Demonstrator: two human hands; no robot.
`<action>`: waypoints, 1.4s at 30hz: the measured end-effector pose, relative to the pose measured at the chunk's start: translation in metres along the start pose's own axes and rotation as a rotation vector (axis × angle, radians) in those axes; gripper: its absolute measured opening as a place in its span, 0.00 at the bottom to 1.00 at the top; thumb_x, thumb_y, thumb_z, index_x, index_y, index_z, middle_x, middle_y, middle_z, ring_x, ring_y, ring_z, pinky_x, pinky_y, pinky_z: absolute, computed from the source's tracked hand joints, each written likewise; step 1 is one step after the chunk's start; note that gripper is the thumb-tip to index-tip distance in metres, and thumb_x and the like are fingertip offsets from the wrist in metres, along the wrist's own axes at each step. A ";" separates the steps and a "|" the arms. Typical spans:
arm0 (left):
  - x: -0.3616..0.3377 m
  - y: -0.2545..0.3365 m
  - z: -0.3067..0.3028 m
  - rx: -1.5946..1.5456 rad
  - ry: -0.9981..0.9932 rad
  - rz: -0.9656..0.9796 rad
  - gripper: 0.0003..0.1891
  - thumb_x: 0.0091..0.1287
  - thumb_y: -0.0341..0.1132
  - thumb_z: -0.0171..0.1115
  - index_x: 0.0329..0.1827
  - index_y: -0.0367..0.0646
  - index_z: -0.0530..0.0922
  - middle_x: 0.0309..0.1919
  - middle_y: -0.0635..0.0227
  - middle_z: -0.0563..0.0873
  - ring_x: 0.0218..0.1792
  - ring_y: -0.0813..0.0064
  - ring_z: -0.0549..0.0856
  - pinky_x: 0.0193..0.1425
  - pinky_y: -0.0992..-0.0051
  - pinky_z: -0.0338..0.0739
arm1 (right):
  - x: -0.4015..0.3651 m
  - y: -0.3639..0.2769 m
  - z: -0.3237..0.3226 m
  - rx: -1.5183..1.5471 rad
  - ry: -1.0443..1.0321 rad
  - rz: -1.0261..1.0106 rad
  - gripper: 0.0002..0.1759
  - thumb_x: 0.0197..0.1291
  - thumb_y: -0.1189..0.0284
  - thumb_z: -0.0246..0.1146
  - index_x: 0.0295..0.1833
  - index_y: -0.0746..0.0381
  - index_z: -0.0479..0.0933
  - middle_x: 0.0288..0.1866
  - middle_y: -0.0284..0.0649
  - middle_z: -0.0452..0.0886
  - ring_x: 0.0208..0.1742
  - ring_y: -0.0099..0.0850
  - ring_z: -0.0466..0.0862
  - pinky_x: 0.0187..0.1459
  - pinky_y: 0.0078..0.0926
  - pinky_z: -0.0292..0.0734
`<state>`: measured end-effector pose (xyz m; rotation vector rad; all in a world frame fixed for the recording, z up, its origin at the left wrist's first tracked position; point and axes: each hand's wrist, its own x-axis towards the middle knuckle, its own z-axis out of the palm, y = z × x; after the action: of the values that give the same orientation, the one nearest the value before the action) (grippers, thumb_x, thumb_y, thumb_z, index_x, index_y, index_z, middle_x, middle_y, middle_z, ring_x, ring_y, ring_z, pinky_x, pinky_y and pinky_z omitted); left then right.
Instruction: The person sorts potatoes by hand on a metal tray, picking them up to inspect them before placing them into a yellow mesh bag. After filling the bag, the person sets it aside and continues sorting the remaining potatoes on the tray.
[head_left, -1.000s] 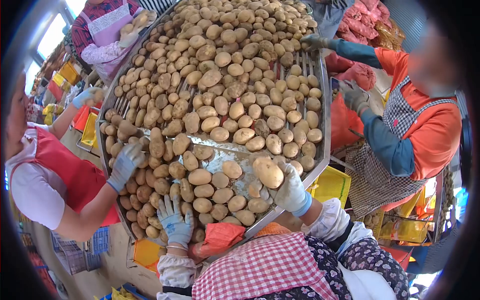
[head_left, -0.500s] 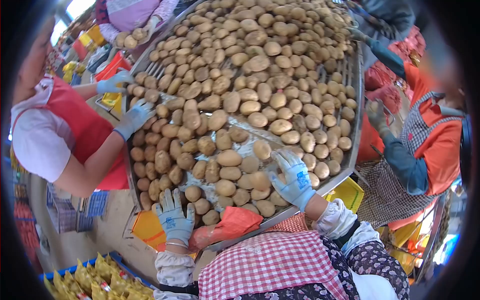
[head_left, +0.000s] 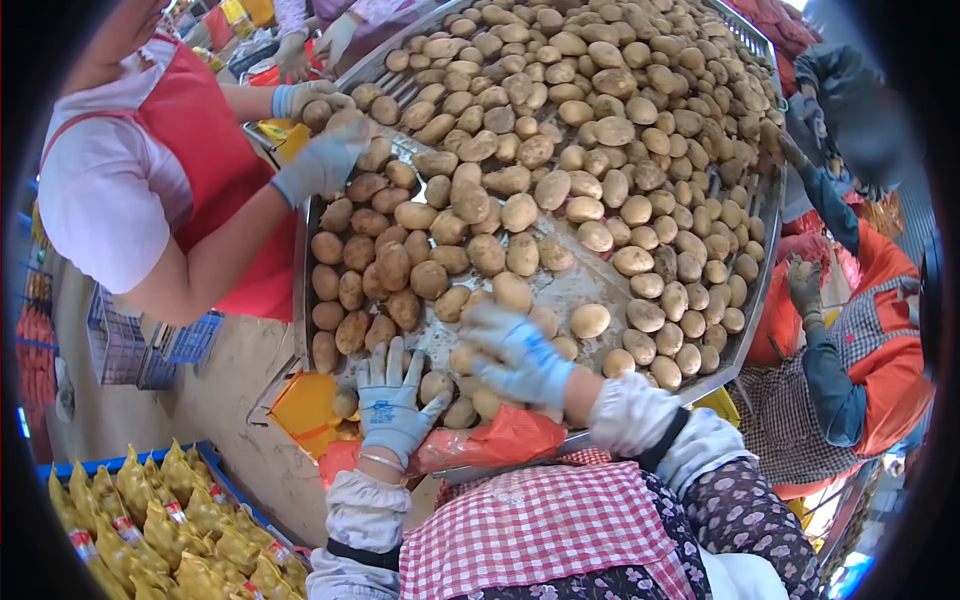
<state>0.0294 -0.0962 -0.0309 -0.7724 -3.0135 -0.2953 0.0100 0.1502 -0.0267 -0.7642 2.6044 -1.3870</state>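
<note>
Potatoes [head_left: 590, 320] cover a metal sorting table that slopes towards me. My left hand [head_left: 392, 408], in a pale blue glove, lies at the table's near edge with its fingers spread; small potatoes sit beside its thumb. My right hand [head_left: 520, 355], gloved alike and partly blurred, reaches across potatoes near the front edge, fingers stretched leftward. Potatoes touch or lie just under its fingertips, and its palm side is hidden. Between my wrists, a red plastic sheet [head_left: 500, 438] drapes over the table's lip.
At the left, a co-worker in a red apron [head_left: 215, 190] handles potatoes with gloved hands. Another in orange [head_left: 870, 300] stands at the right. A blue-rimmed crate of yellow net bags [head_left: 190, 520] sits lower left. A yellow container [head_left: 305, 405] hangs below the table's left corner.
My right hand has swept left, closer to my left hand, and bare table shows where potatoes were. The view has shifted. The left co-worker's hands have moved together around a potato.
</note>
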 end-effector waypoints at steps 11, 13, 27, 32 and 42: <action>-0.011 0.007 -0.020 -0.145 -0.027 -0.087 0.35 0.59 0.50 0.64 0.68 0.42 0.70 0.69 0.46 0.67 0.71 0.41 0.61 0.74 0.48 0.52 | -0.024 -0.002 0.009 -0.476 -0.131 -0.010 0.30 0.58 0.51 0.62 0.64 0.51 0.74 0.73 0.52 0.63 0.76 0.52 0.58 0.72 0.56 0.54; -0.016 0.000 -0.016 -0.177 0.003 -0.100 0.34 0.57 0.51 0.64 0.65 0.44 0.73 0.69 0.49 0.68 0.70 0.43 0.62 0.73 0.48 0.54 | -0.039 -0.006 -0.007 -0.250 -0.068 0.043 0.29 0.58 0.51 0.62 0.62 0.53 0.75 0.73 0.52 0.63 0.75 0.52 0.59 0.72 0.55 0.55; -0.013 0.054 0.004 -0.351 -0.136 0.306 0.28 0.54 0.58 0.67 0.34 0.36 0.79 0.68 0.49 0.69 0.71 0.45 0.63 0.72 0.45 0.56 | -0.119 -0.015 -0.053 -0.113 -0.023 0.003 0.15 0.57 0.63 0.66 0.43 0.64 0.81 0.48 0.47 0.82 0.51 0.48 0.81 0.51 0.42 0.77; -0.010 0.068 0.025 -0.412 -0.064 0.303 0.26 0.55 0.56 0.68 0.29 0.36 0.78 0.66 0.46 0.70 0.70 0.41 0.64 0.72 0.44 0.56 | -0.039 -0.007 -0.070 -0.375 0.150 0.621 0.26 0.58 0.53 0.64 0.49 0.66 0.78 0.48 0.50 0.83 0.50 0.45 0.82 0.53 0.43 0.75; -0.003 0.051 -0.017 -0.651 0.042 0.391 0.17 0.60 0.41 0.66 0.42 0.36 0.77 0.65 0.46 0.71 0.65 0.45 0.71 0.69 0.52 0.65 | 0.031 0.000 -0.040 -0.504 -0.001 0.811 0.37 0.51 0.56 0.71 0.62 0.64 0.69 0.55 0.54 0.79 0.56 0.49 0.80 0.57 0.41 0.75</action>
<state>0.0558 -0.0571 -0.0056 -1.3290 -2.6255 -1.2757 -0.0294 0.1657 0.0018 0.2834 2.7621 -0.5107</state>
